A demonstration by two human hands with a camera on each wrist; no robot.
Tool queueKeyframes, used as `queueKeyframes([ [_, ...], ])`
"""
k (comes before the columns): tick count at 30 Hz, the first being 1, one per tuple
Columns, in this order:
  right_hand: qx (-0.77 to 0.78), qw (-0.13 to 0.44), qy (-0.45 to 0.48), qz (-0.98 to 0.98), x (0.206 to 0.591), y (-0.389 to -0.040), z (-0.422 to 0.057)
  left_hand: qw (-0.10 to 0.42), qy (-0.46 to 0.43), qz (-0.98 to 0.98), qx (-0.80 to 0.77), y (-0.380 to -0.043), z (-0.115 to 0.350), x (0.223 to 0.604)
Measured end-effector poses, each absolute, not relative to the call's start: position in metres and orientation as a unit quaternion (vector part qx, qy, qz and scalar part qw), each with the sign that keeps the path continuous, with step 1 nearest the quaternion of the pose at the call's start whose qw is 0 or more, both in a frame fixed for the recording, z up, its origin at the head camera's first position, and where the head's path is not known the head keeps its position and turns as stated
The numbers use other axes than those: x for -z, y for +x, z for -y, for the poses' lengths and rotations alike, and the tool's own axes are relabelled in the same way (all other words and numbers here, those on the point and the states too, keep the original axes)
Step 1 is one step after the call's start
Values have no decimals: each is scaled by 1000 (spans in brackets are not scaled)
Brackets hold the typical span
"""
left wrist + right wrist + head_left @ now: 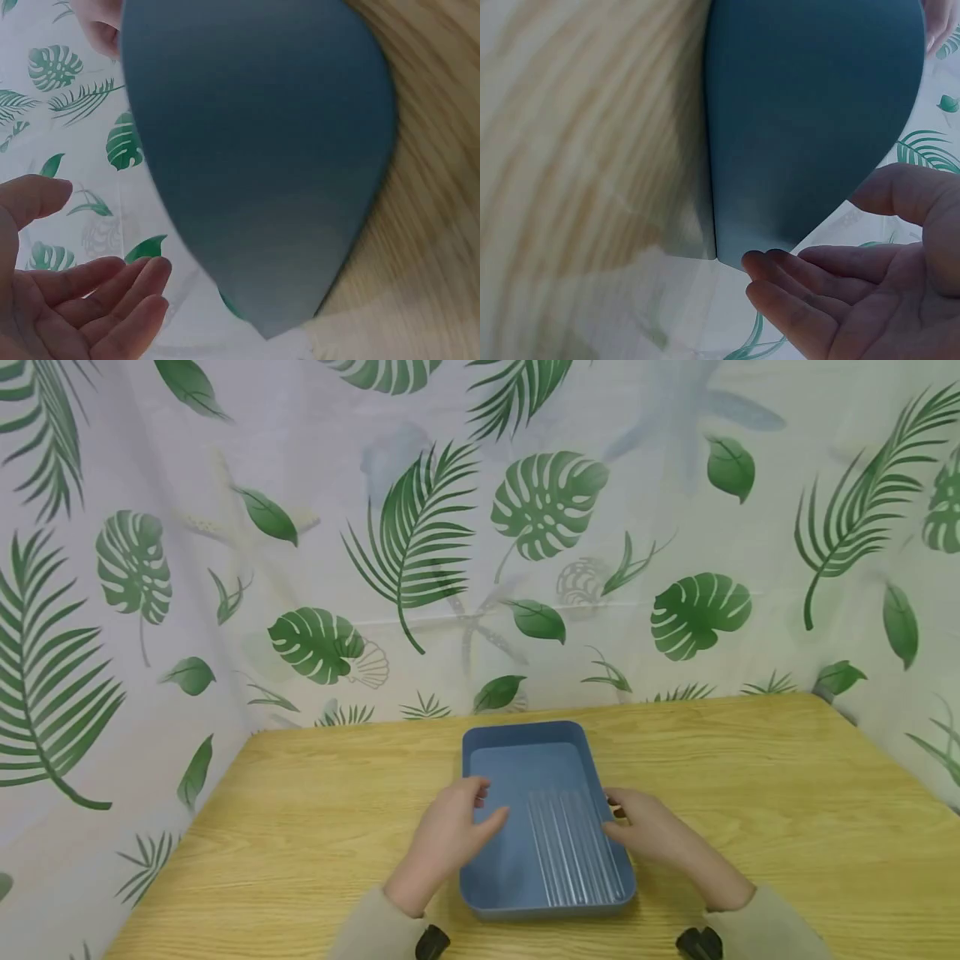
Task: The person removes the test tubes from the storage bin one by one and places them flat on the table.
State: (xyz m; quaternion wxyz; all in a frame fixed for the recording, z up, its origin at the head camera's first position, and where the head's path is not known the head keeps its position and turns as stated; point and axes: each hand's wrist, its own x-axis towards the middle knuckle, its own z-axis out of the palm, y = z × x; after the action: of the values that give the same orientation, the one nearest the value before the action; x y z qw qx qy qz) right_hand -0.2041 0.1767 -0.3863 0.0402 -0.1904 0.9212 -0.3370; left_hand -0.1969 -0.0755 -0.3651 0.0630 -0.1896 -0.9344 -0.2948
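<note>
A blue rectangular tray with rounded corners lies on the table. Several clear, slender tube-like rods lie side by side lengthwise in its near right part; their exact kind cannot be told. My left hand is above the tray's left rim, thumb and fingers apart, holding nothing. In the left wrist view its loosely bent fingers are apart from the tray's outer wall. My right hand is at the right rim, thumb by the edge and fingers outside the wall. Whether its fingertips touch the tray cannot be told.
The wood-grain table extends to both sides of the tray. Behind it and at the sides hangs a white cloth printed with green leaves. A dark band is on each wrist, beside light sleeves.
</note>
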Motion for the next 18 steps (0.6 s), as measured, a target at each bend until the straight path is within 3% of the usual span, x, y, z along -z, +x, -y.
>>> queueKeyframes([
  [18, 329, 50, -193, -923, 386, -203, -176, -132, -159, 920, 333, -218, 48, 371],
])
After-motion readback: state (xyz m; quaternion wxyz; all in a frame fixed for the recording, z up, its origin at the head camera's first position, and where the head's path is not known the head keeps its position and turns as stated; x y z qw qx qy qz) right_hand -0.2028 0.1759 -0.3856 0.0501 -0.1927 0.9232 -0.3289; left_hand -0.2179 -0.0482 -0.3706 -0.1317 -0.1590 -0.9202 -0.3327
